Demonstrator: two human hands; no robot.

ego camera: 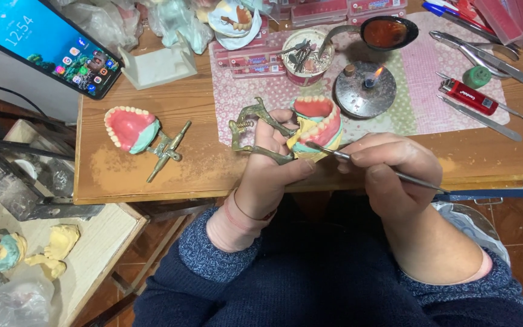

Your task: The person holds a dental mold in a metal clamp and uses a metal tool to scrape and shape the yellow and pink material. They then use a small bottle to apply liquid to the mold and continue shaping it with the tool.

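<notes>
A denture model (317, 127), pink gums and pale teeth on a yellowish cast, sits clamped in a brass hinged articulator (255, 134) above the table's near edge, while a slim metal instrument (388, 172) (tip first) touches its front.

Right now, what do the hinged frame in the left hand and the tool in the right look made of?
Hinged frame: looks like brass, dull yellow-brown with tarnish, cast look. Tool: probably steel, a thin grey shaft with a bright sheen. The denture model it carries: glossy pink, likely wax, over matte yellow, plaster-like bases.
</notes>
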